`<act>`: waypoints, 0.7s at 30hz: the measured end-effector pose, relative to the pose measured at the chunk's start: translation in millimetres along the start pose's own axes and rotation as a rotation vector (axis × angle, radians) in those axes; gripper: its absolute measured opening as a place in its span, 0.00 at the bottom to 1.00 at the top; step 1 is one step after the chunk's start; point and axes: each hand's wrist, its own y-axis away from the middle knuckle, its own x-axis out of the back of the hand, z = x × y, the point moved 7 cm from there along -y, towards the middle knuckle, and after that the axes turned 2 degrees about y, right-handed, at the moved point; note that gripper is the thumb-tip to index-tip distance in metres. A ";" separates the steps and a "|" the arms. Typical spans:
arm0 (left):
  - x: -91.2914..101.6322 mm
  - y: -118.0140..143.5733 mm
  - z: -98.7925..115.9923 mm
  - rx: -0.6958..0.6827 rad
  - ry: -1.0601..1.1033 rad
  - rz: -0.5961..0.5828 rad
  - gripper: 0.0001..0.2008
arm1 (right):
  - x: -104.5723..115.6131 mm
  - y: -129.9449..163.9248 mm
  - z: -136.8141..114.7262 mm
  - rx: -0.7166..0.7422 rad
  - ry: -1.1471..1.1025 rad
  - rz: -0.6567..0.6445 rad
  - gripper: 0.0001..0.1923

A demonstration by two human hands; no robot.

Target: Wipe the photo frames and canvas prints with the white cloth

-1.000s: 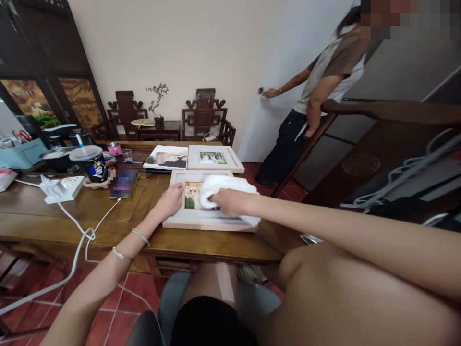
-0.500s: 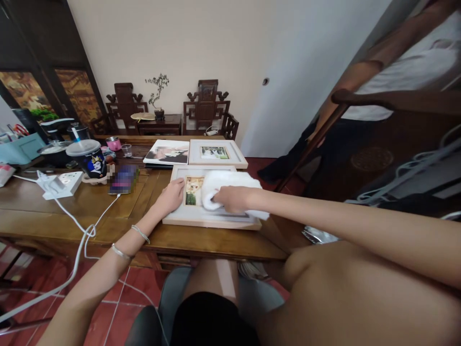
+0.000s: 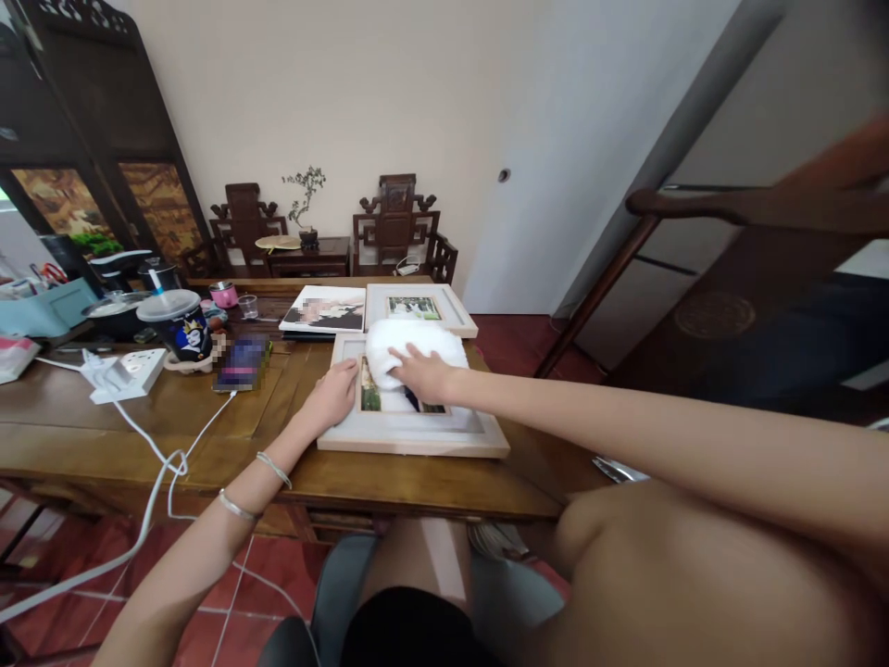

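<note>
A pale wooden picture frame (image 3: 417, 432) lies flat near the front edge of the wooden table (image 3: 208, 435). My left hand (image 3: 331, 396) rests flat on the frame's left border, fingers spread, holding nothing. My right hand (image 3: 420, 373) presses a white cloth (image 3: 409, 341) onto the upper part of the frame's glass; the cloth covers the top of the photo. Part of the photo shows below and left of the cloth.
Behind the frame lie a second pale frame (image 3: 444, 310) and a photo print (image 3: 325, 308). To the left are a phone (image 3: 242, 362), a dark lidded cup (image 3: 179, 321), a white power strip (image 3: 123, 372) with trailing cables, and small containers. A dark wooden chair back (image 3: 722, 278) stands at right.
My right hand has slid the cloth from the frame's right side up toward its top centre. The person by the door has passed out of sight to the right. My left hand stayed.
</note>
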 end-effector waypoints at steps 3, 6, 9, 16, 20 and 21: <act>0.0 0.1 -0.3 -0.002 -0.001 -0.006 0.16 | -3.5 -16.2 14.7 -0.023 0.018 0.038 0.40; -1.3 -0.2 -1.5 0.011 -0.002 -0.004 0.17 | -1.5 -8.8 8.0 -0.008 0.023 0.024 0.36; -3.5 -0.5 -2.8 0.030 -0.003 -0.005 0.18 | 6.5 18.3 -17.5 0.073 0.039 -0.086 0.30; -1.5 0.6 -1.2 0.035 0.003 0.006 0.17 | 31.6 83.4 -63.0 0.253 0.026 -0.325 0.27; -1.2 0.5 -0.2 0.018 0.030 0.004 0.15 | 23.9 74.1 -56.9 0.186 -0.058 -0.277 0.29; -1.2 0.5 -0.2 0.012 0.035 0.007 0.15 | 19.2 65.6 -52.8 0.159 -0.066 -0.240 0.30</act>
